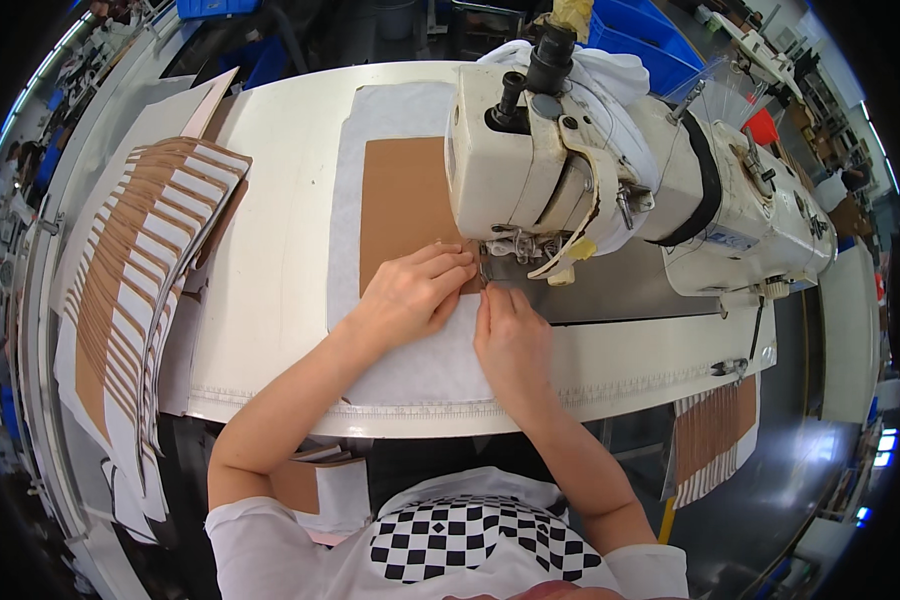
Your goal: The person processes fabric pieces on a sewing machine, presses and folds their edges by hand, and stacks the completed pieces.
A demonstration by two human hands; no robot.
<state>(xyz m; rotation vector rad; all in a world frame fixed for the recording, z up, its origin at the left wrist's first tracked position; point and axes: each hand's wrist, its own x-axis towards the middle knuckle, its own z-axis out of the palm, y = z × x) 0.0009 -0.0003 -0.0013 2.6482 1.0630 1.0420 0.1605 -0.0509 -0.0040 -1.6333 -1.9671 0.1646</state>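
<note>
A brown rectangular panel [400, 190] lies on a larger white backing sheet [400, 360], its right edge beside the needle area of a white sewing machine [500, 170]. My left hand [420, 290] rests on the panel's near right part, fingers bent and drawn together at that edge. Close by on the right, my right hand [512, 340] has thumb and forefinger pinched near the panel's near right corner. Whatever sits between those fingertips is too small to make out. The hands nearly meet just in front of the presser foot [525, 245].
Brown-and-white pieces [160, 220] overlap in a stack on the left. A similar bundle [715, 435] hangs below the table's right edge. White cloth [610, 75] drapes over the machine head. A ruler strip [270, 398] runs along the table's front edge. Blue bins [645, 40] stand behind.
</note>
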